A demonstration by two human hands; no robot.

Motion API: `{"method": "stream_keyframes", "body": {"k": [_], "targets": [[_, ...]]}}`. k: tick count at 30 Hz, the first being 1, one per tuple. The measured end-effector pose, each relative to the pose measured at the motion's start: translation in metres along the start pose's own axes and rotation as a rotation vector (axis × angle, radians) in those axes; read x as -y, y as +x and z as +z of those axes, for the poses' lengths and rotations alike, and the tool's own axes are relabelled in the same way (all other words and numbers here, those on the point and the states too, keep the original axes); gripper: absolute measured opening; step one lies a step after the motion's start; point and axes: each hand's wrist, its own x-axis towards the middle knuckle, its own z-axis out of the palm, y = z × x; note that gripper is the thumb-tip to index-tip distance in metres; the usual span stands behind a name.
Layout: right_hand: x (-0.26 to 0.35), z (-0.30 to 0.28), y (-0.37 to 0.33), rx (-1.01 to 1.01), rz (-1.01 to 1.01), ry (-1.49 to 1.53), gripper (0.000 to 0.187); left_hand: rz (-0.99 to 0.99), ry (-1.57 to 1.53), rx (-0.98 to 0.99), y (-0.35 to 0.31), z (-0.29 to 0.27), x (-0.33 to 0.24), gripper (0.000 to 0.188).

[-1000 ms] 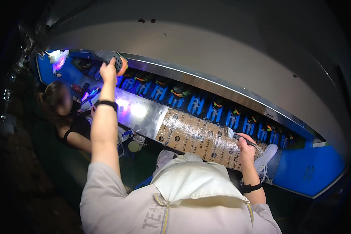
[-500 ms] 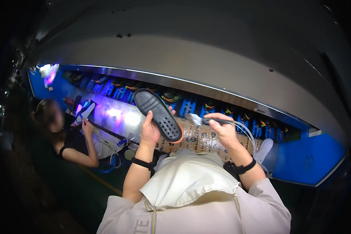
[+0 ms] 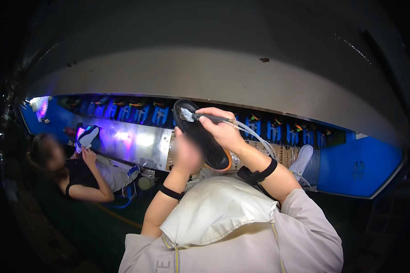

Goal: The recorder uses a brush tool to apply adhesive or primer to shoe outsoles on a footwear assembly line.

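A black shoe sole (image 3: 217, 157) with an orange edge is held up in front of me, tilted, its inner side facing me. My left hand (image 3: 187, 152) is closed around its left side, with the thumb over the edge; the hand is partly blurred. In my right hand (image 3: 221, 129) is a glue brush (image 3: 187, 114), gripped by its dark handle, with pale tubes running from its rear end. White stuff coats its bristles, which touch the sole near its upper end or lie just over it.
A metal bench with brown printed tape (image 3: 284, 157) lies beneath my hands. Behind it runs a row of blue holders (image 3: 273, 129) under a low grey hood (image 3: 214, 68). A pale shoe part (image 3: 303, 159) lies at right. At left, a co-worker (image 3: 84, 177) handles a shoe (image 3: 88, 136).
My right hand has moved left and up, bringing the brush from beside the sole onto or just over its upper end. The sole has shifted right and turned a little. The whole view has swung.
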Motion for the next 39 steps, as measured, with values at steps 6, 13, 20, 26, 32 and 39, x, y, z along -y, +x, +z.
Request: {"method": "stream_keyframes", "body": {"k": [6, 13, 20, 26, 32, 39], "targets": [[0.022, -0.047, -0.022, 0.364, -0.144, -0.457, 0.026, 0.064, 0.029, -0.003, 0.022, -0.016, 0.001, 0.070], [0.059, -0.088, -0.025, 0.440, 0.062, -0.385, 0.024, -0.045, -0.065, 0.108, 0.017, 0.000, 0.013, 0.074], [0.031, -0.086, -0.036, 0.272, -0.005, -0.247, 0.030, -0.040, 0.006, -0.006, 0.006, 0.008, 0.070, 0.073], [0.019, -0.112, -0.029, 0.296, 0.096, -0.021, 0.031, -0.098, -0.054, 0.044, 0.005, 0.018, 0.068, 0.074], [0.029, -0.113, -0.029, 0.773, -0.125, -0.320, 0.031, -0.031, -0.094, -0.088, 0.010, 0.024, 0.043, 0.062], [0.044, -0.102, -0.033, 0.812, -0.457, -0.473, 0.030, 0.162, -0.029, -0.297, 0.019, 0.042, 0.024, 0.061]]}}
